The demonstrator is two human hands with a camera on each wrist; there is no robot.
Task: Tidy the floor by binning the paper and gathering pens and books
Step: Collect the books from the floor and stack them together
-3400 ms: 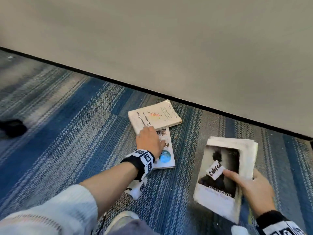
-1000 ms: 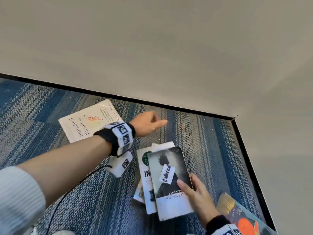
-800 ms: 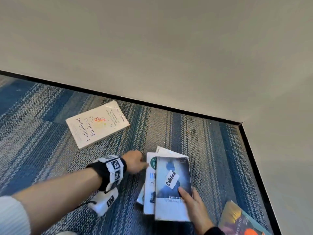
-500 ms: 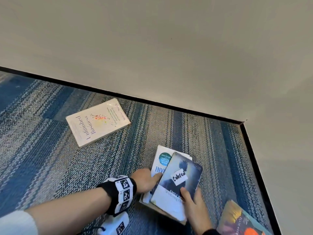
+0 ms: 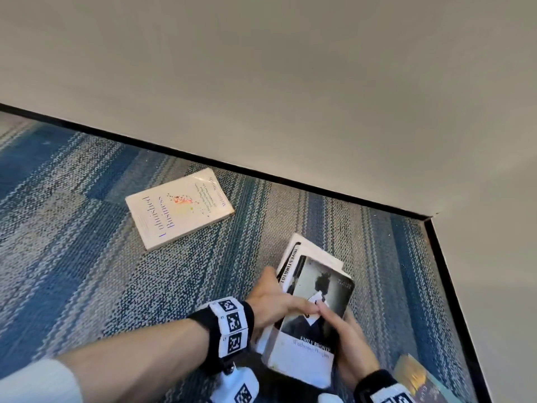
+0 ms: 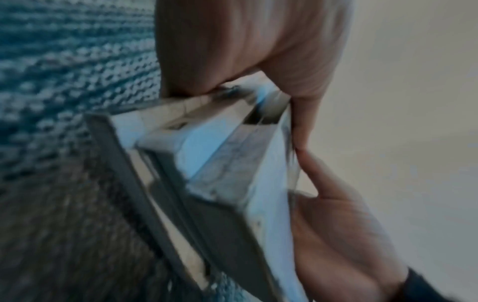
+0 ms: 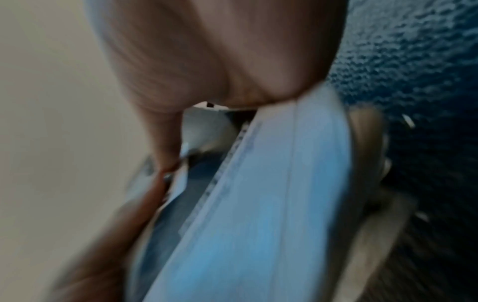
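A small stack of books [image 5: 313, 312] is lifted off the carpet near the room's corner, with a dark-covered Emily Brontë paperback [image 5: 319, 298] on top and a white book underneath. My left hand [image 5: 273, 303] grips the stack's left side, thumb across the top cover. From the right my right hand [image 5: 345, 335] grips it, thumb on the cover and fingers beneath. In the blurred left wrist view the stack's [image 6: 222, 173] edges show between both hands. The right wrist view shows the stack [image 7: 258, 204] held in my right hand. A white book, "Unfinished Business" [image 5: 178, 207], lies flat on the carpet, up-left.
A grey wall with black skirting [image 5: 261, 173] runs behind and meets a second wall at a corner [image 5: 430, 218] on the right. A colourful book [image 5: 418, 379] lies on the blue-grey striped carpet [image 5: 72, 228] at the bottom right.
My left hand came over from the white book, reached past the stack and then took hold of its left side. Both hands have tilted and raised the stack off the carpet.
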